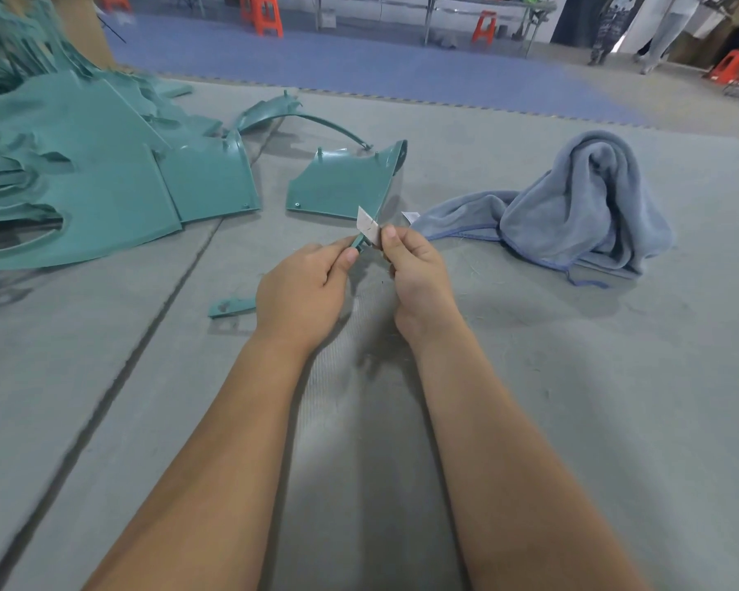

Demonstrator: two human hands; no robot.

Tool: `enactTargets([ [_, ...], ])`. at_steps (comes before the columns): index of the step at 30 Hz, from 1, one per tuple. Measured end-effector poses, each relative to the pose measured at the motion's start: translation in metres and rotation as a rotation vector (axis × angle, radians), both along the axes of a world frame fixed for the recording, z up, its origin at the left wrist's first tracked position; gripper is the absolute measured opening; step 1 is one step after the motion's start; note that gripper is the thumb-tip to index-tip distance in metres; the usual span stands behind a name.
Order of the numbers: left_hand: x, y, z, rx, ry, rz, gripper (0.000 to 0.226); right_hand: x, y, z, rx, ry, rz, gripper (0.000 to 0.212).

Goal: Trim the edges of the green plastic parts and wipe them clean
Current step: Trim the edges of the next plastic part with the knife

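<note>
Both hands are held close together above a grey foam floor mat (530,377). The left hand (301,292) has its fingers (346,253) pinched on a small green plastic part (360,241), of which only the narrow end shows between thumb and forefinger. The right hand (419,270) has its fingers closed on a thin pale blade (368,223); the flat, angled blade stands up above the thumb and touches the top end of the small part. Both forearms are bare and reach in from the bottom edge.

Just behind the hands a wedge-shaped green panel (338,185) lies flat on the mat, with small pegs on its far edge. Behind it lies a thin curved green strip (316,119). To the left there is a big pile of green plastic panels (82,172), overlapping each other. A short green offcut (231,307) lies on the mat just beside the left wrist.

To the right of the hands a grey-blue cloth (572,206) is crumpled in a heap, with one flat corner and a white label pointing toward the blade. It is near the right hand but does not touch it.

Far behind, a blue mat area begins, with orange plastic stools (265,12) and the legs of standing people (658,32).
</note>
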State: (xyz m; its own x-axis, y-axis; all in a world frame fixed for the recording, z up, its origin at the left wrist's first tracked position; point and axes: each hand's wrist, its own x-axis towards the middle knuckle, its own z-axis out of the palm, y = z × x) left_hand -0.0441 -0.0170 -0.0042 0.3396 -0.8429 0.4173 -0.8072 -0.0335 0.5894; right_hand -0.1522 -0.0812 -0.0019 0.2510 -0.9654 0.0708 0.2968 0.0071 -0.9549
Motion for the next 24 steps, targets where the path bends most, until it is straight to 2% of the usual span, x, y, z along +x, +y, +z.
enactTargets([
  [4,0.0,0.002,-0.001,-0.007,-0.008,-0.016,0.033,-0.002,-0.004,0.002,0.055,-0.04,-0.075,0.025],
  [6,0.0,0.006,-0.003,-0.004,-0.027,-0.053,0.032,-0.009,-0.014,0.005,0.184,-0.203,-0.156,0.027],
  [8,0.001,0.009,-0.003,-0.017,-0.013,-0.061,0.034,-0.015,-0.019,0.004,0.187,-0.273,-0.134,0.027],
  [13,0.002,0.007,0.0,-0.044,-0.036,-0.025,0.037,-0.006,-0.014,0.005,0.14,-0.194,-0.114,0.029],
  [15,0.002,0.007,0.001,-0.039,-0.058,-0.014,0.043,-0.007,-0.014,0.011,0.182,-0.263,-0.08,0.036],
  [17,0.002,0.006,0.0,-0.033,-0.062,-0.01,0.039,-0.009,-0.013,0.013,0.16,-0.326,-0.007,0.042],
  [22,0.002,0.006,0.0,-0.047,-0.046,-0.017,0.032,-0.004,-0.011,0.01,-0.007,-0.139,-0.015,0.023],
  [24,0.002,0.005,-0.001,-0.048,-0.053,-0.016,0.032,-0.001,-0.012,0.009,-0.031,-0.114,-0.023,0.024],
])
